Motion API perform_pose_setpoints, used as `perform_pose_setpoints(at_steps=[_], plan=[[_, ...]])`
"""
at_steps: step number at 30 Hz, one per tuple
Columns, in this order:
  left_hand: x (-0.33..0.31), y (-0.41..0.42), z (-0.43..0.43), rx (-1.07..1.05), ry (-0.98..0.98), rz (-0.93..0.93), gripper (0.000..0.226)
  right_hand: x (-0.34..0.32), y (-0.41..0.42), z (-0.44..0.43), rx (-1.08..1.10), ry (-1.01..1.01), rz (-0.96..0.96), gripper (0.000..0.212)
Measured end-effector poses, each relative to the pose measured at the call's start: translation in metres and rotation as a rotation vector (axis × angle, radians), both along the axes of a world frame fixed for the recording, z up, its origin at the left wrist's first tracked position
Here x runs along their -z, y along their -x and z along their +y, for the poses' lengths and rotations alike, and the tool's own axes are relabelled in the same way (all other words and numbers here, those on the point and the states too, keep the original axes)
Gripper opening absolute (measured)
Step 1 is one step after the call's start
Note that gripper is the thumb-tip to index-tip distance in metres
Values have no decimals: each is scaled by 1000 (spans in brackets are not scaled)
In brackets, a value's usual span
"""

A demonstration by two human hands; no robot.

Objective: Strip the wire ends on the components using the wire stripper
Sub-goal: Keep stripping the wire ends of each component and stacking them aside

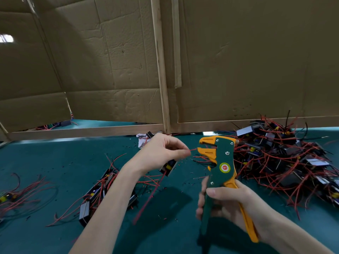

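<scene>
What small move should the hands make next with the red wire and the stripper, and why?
Probably the left hand should slide the end of the red wire into the wire stripper. Its tip seems just at the open orange jaws, not yet between them, and the right hand grips the handles.

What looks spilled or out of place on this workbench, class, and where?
Tiny dark and red scraps, likely insulation, are strewn across the green table near the wire stripper. A crumpled white paper lies by the cardboard wall. The components at right sit in one tangled heap.
</scene>
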State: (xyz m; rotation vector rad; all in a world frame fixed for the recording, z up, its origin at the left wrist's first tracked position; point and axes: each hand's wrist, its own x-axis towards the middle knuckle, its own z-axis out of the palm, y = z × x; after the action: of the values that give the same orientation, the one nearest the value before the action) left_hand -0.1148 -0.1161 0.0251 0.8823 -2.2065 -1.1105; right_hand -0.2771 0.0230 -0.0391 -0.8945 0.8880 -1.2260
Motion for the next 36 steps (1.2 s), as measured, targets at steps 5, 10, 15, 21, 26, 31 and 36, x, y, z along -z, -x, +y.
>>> perform_pose_setpoints(at_steps=[5,10,15,21,26,31,36], plan=[[7,8,-5,-227,320,-4,9,7,5,-11,78,-126,-137,20],[-14,49,3,-333,514,239,6,7,12,-12,116,-288,-241,14],[-45,120,17,-396,237,671,7,9,13,-13,85,-348,-243,18],[-30,197,40,-69,-218,505,26,8,17,-12,76,-356,-175,14],[-18,182,55,284,-113,211,43,4,19,-13,114,-322,-196,14],[-20,101,38,199,121,25,40,6,23,-19,173,-335,-277,25],[-8,0,-11,-220,245,-779,37,7,24,-18,181,-310,-231,25]])
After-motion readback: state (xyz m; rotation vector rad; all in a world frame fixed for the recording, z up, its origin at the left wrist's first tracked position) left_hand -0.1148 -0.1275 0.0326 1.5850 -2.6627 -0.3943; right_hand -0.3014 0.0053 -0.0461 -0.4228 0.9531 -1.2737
